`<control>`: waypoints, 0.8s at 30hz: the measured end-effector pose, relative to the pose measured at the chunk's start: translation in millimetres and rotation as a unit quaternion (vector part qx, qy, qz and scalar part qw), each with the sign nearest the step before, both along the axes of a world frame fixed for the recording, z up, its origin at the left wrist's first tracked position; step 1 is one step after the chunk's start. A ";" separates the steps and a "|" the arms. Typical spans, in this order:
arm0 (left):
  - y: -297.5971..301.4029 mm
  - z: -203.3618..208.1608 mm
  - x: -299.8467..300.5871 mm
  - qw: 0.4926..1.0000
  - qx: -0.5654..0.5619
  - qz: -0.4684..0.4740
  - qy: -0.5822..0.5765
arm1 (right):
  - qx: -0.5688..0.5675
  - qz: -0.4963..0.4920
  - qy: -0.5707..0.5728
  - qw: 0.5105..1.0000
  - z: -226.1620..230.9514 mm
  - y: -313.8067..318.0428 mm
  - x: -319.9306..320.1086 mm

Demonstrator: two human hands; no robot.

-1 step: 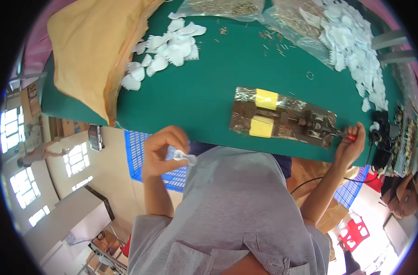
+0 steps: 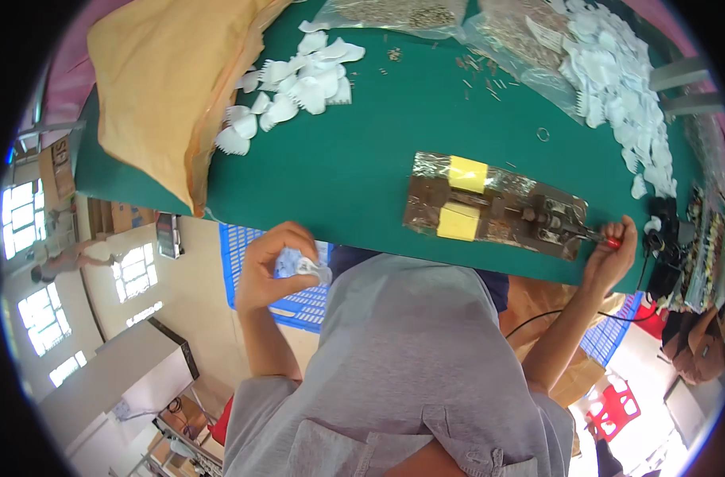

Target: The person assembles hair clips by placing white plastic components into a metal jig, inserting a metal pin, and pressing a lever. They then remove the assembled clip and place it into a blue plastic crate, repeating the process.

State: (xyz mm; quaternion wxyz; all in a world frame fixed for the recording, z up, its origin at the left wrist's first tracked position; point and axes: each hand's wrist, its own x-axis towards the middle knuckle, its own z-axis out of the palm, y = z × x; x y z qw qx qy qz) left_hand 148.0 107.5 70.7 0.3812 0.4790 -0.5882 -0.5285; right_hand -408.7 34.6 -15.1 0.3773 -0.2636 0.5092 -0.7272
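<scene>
Left hand point(image 2: 259, 269) pinches a white plastic piece point(image 2: 313, 270), left of a clamp fixture point(image 2: 501, 211) lying left-to-right, its red knob point(image 2: 613, 242) grasped by the right hand point(image 2: 611, 262).

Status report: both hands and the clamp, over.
Left hand at blurred white piece, grip unclear. Right hand gripping red handle of metal clamp. Loose ring lying beyond it.

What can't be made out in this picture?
In the head view:
Small white piece: blurred, partly covered by the left hand.
Red handle: partly covered by the right hand.
Tan bag: cut off by the upper edge.
Tiny loose bits: too small for exact shape.
</scene>
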 end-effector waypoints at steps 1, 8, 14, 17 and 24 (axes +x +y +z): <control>7.4 6.5 6.9 0.993 0.031 0.087 -0.076 | -0.006 0.016 -0.001 1.000 -1.4 -2.4 -2.0; -99.5 -12.2 5.7 0.915 -0.171 0.245 -0.272 | -0.012 -0.010 0.009 1.000 -7.6 -7.5 1.1; -159.5 -60.1 8.6 0.807 -0.376 0.131 -0.436 | -0.027 -0.030 0.048 0.998 -0.6 3.6 3.6; -157.2 -61.5 16.4 0.783 -0.391 0.125 -0.467 | 0.005 -0.030 0.057 0.998 2.8 -3.6 16.6; -106.3 15.5 -61.4 0.882 -0.360 0.097 -0.288 | 0.117 -0.045 0.409 0.904 28.4 -45.8 6.3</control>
